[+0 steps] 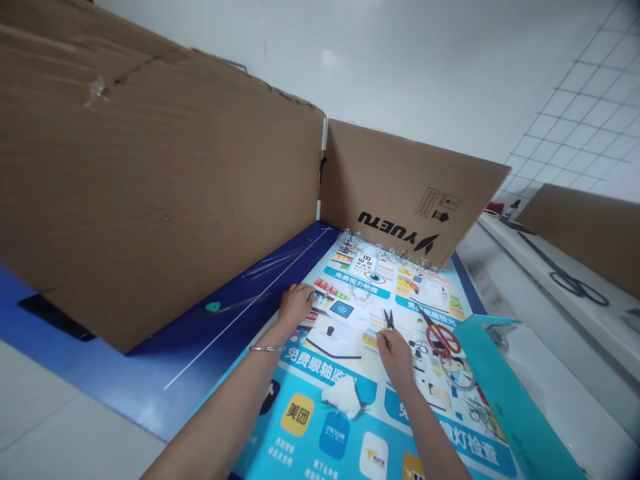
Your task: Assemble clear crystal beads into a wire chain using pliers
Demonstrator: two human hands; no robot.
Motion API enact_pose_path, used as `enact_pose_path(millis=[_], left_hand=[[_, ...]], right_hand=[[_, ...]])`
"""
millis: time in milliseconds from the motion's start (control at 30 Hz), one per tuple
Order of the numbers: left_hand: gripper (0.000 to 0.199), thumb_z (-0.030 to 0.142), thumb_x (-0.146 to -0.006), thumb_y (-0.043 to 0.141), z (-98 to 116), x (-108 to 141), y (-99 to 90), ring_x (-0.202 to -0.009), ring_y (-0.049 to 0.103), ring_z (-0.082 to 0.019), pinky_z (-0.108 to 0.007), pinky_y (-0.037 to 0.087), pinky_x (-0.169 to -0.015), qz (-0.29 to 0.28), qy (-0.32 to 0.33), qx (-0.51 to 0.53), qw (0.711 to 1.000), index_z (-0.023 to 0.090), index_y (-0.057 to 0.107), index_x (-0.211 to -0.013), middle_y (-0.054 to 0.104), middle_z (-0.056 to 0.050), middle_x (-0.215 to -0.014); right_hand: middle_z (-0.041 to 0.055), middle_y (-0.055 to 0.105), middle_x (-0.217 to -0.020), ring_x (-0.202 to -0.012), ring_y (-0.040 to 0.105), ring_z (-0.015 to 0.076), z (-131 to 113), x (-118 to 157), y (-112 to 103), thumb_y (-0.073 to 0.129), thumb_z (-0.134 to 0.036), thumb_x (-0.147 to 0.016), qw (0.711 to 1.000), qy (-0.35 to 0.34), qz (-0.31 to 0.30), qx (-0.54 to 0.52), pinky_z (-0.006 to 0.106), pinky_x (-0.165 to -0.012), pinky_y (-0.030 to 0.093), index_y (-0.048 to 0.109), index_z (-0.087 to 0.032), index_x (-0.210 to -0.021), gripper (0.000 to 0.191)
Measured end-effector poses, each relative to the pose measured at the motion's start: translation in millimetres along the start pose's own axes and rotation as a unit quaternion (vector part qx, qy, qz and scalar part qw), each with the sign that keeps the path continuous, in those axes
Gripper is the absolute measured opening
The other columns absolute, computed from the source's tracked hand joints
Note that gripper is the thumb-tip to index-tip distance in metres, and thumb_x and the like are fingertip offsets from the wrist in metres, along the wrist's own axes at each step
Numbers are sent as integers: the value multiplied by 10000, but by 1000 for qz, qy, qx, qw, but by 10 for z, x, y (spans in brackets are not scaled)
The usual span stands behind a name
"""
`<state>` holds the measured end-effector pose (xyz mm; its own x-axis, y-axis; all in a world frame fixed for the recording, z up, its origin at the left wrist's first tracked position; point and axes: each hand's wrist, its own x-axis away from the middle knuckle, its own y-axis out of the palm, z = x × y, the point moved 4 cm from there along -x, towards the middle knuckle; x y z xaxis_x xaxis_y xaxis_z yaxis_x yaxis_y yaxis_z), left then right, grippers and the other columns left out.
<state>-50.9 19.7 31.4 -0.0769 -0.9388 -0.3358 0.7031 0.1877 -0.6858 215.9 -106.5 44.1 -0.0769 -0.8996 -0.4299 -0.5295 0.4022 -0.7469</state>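
Observation:
My left hand (297, 303) rests low over the printed poster sheet (325, 370), fingers curled together at a small thin shiny piece I cannot make out. In my right hand (396, 352) is a small tool that looks like pliers (389, 320), its two dark pointed jaws a little apart. Right of that hand lie red-handled scissors (443, 339). A crumpled white tissue (344, 396) sits on the poster between my forearms. Tangled thin shiny wire pieces (357, 292) lie beyond my hands, and more line the foot of the far cardboard panel.
Tall cardboard panels stand at left (200, 180) and at the back (400, 187). A roll of clear tape (457, 372) and a wire bundle (479, 415) lie at right, beside a teal folded sheet (510, 393). Another pair of scissors (577, 287) is on the white ledge.

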Motion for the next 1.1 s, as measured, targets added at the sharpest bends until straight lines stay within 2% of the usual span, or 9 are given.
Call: enact_pose_path(millis=[133,233,400,567,733,867,967,1100], left_hand=[[145,242,-763,555,-155,-66,-2,-905,490,-208,-311,343,-820,-35,0,-32,999,183,626,-873,603,-63,-942],[135,277,-754,561,-174,-111,28,-883,509,-206,-301,347,-809,-59,7,-37,998,191,633,-829,608,-60,-890],[141,289,-759,543,-72,-57,94,-844,528,-196,-285,352,-786,-102,34,-25,994,181,632,-769,611,-54,-817],[108,249,-736,557,70,47,127,-802,533,-176,-248,365,-728,-165,90,10,982,187,641,-764,613,-34,-779],[107,224,-714,566,209,141,175,-780,537,-169,-236,373,-705,-237,151,52,958,196,662,-750,616,-22,-775],[119,226,-670,615,297,218,207,-835,544,-167,-223,382,-753,-294,191,86,932,204,680,-767,634,-12,-821],[188,257,-656,625,297,234,218,-821,553,-166,-222,401,-736,-318,194,102,922,195,675,-827,634,-18,-843],[293,315,-712,559,241,202,253,-739,551,-154,-230,414,-656,-307,168,106,931,172,625,-959,615,-30,-867]], right_hand=[[38,582,-762,-755,532,169,-18,-45,65,365,-359,-864,1000,10,-13,15,262,-673,384,606,-212,-773,297],[39,580,-768,-749,534,169,-28,-58,99,354,-368,-868,999,16,-20,29,267,-673,388,605,-212,-788,306],[39,573,-780,-756,531,164,-65,-46,120,338,-356,-877,998,13,-26,52,264,-693,387,599,-206,-812,308],[38,568,-801,-777,523,154,-104,-19,123,332,-329,-880,997,-2,-21,79,254,-717,378,600,-200,-833,301],[41,545,-780,-769,497,155,-151,35,103,341,-293,-875,993,-19,-11,116,255,-703,359,598,-196,-801,284],[55,532,-789,-818,470,172,-243,93,92,363,-253,-865,989,-48,-8,142,286,-760,334,600,-190,-800,253],[59,533,-803,-833,450,181,-313,123,93,404,-236,-845,985,-77,-18,156,312,-791,316,609,-192,-802,214],[65,543,-878,-886,431,192,-366,137,79,424,-206,-834,981,-103,-30,159,335,-812,300,610,-208,-939,214]])
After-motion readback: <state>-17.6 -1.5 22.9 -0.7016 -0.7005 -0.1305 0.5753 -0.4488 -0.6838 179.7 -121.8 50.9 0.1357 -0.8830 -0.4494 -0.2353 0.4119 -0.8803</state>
